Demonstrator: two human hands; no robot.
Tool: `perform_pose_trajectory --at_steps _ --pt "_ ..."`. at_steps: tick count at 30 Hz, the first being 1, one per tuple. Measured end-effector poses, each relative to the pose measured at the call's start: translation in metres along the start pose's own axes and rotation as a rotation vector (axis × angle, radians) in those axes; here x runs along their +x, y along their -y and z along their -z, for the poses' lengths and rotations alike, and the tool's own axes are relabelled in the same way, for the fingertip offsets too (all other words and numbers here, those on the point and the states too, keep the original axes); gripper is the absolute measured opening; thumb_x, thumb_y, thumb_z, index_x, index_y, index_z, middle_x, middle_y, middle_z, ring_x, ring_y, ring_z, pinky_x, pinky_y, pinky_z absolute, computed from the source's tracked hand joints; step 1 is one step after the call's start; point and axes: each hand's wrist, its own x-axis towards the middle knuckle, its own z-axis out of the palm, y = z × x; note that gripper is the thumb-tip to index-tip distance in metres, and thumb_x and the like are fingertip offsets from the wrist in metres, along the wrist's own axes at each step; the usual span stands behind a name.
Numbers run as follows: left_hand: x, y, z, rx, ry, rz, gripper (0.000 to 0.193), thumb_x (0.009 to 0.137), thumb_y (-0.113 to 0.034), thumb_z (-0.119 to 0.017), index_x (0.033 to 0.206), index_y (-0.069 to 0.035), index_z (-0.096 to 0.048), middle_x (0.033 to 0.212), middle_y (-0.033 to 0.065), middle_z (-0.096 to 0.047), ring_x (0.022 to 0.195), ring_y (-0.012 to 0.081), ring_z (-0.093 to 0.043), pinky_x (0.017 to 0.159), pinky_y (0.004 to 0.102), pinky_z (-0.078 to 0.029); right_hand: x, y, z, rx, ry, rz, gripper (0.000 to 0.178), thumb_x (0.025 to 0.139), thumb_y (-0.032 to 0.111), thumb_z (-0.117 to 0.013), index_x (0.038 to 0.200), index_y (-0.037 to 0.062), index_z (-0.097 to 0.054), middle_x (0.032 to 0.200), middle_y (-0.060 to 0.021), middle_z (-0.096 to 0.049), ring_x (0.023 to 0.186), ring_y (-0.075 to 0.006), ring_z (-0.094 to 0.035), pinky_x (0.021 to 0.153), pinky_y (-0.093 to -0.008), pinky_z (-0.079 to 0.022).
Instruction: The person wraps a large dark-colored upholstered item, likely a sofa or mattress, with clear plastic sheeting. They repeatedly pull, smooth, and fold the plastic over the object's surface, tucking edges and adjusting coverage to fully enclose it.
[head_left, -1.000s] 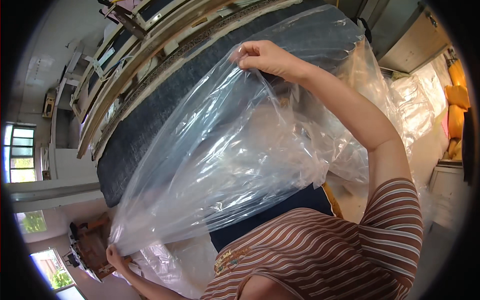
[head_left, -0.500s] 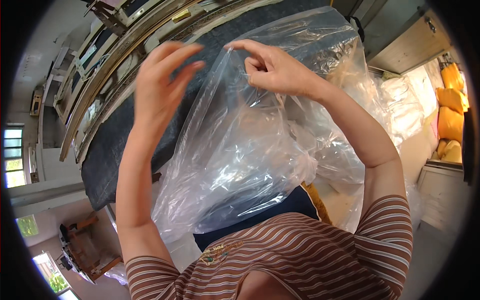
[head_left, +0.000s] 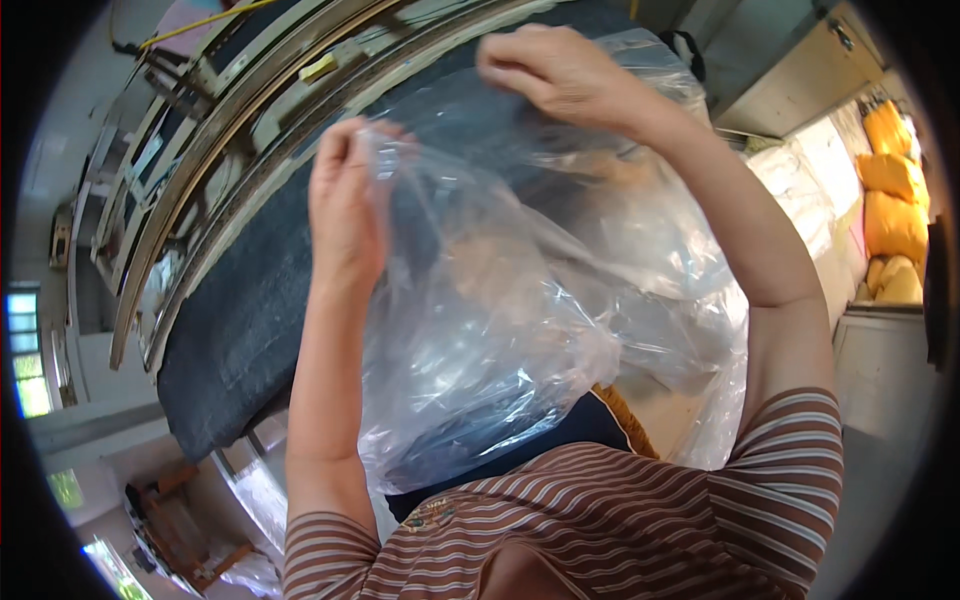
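A large clear plastic sheet or bag [head_left: 470, 300], crinkled and shiny, hangs before my body and spreads to the right. My left hand [head_left: 350, 190] grips its upper left edge, with film bunched at the fingertips. Higher and farther right, my right hand [head_left: 560, 75] is closed with its fingers curled, slightly blurred. Film lies just below that hand, but whether its fingers hold any is hidden. Behind the plastic is a dark grey cloth-like cover [head_left: 240, 310] on a long surface.
Long metal and wood rails of a machine [head_left: 190, 190] run along the far left. A beige cabinet [head_left: 800, 75] stands at the far right, near yellow bundles [head_left: 890, 200] and a white sack-like pile [head_left: 800, 190]. At the lower left is a brown wooden frame [head_left: 180, 530].
My left hand, open and apart from the film before, now grips its edge. My right hand has moved up and slightly right. The plastic's left edge has shifted right.
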Motion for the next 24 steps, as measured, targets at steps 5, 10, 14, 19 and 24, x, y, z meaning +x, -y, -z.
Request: perform_pose_trajectory --at_steps 5,10,14,19,24 --pt "-0.006 -0.02 0.089 0.081 -0.451 -0.025 0.028 0.087 -0.032 -0.062 0.104 -0.01 -0.056 0.088 0.0005 -0.057 0.074 0.0105 -0.053 0.062 0.023 -0.045 -0.047 0.049 -0.011 0.226 0.381 0.056 0.022 0.084 0.029 -0.061 0.081 0.0084 -0.055 0.068 -0.0104 -0.061 0.068 -0.031 -0.061 0.059 -0.0413 -0.045" --pt "-0.059 -0.095 0.356 0.652 -0.74 -0.156 0.026 0.089 -0.027 -0.053 0.106 -0.007 -0.056 0.094 0.0058 -0.057 0.08 0.0168 -0.055 0.07 0.0316 -0.048 -0.214 -0.062 0.019 -0.571 1.138 -0.223 0.013 0.072 0.024 -0.068 0.076 0.011 -0.07 0.077 -0.0101 -0.066 0.079 -0.0294 -0.063 0.071 -0.0414 -0.047" --pt "-0.159 -0.181 0.53 1.577 -1.036 -0.282 0.038 0.094 -0.027 -0.046 0.118 0.002 -0.054 0.114 0.0205 -0.058 0.104 0.032 -0.055 0.091 0.0364 -0.041 -0.284 -0.169 0.114 -1.076 1.094 -0.687 0.012 0.076 0.014 -0.061 0.084 0.0117 -0.07 0.087 -0.0055 -0.068 0.085 -0.0233 -0.065 0.082 -0.0457 -0.043" --pt "-0.228 -0.208 0.581 1.975 -1.227 0.023 0.033 0.092 -0.024 -0.045 0.109 0.002 -0.055 0.105 0.023 -0.06 0.096 0.0392 -0.057 0.084 0.0434 -0.043 -0.153 -0.202 0.18 -0.997 -0.16 -0.417 0.017 0.081 0.014 -0.06 0.097 0.0088 -0.06 0.075 -0.0076 -0.06 0.069 -0.03 -0.056 0.064 -0.0421 -0.046" --pt "-0.253 -0.218 0.582 1.957 -1.115 0.229 0.037 0.094 -0.025 -0.038 0.11 0.005 -0.052 0.103 0.0269 -0.059 0.095 0.0422 -0.057 0.082 0.0462 -0.043 -0.029 -0.107 0.113 -0.783 -0.946 -0.243 0.018 0.083 0.021 -0.057 0.092 0.0057 -0.058 0.075 -0.0114 -0.058 0.07 -0.0298 -0.056 0.064 -0.0393 -0.045"
